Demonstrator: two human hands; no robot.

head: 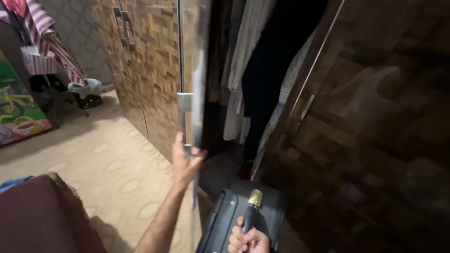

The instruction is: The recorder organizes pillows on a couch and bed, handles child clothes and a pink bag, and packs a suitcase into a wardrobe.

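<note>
The left hand (185,161) curls its fingers around the edge of the tall patterned wooden wardrobe door (190,70), just above it. The right hand (248,240) is clenched on a black rod-like handle with a brass tip (252,211), whose long axis points up and away over a dark flat case (225,220). Swinging the door could pinch the fingers or knock the tip.

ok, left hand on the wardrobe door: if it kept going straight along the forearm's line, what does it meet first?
The left hand already has its fingers on the edge of the open wardrobe door, so the door comes first. Beyond it hang clothes, though depth is unclear.
</note>
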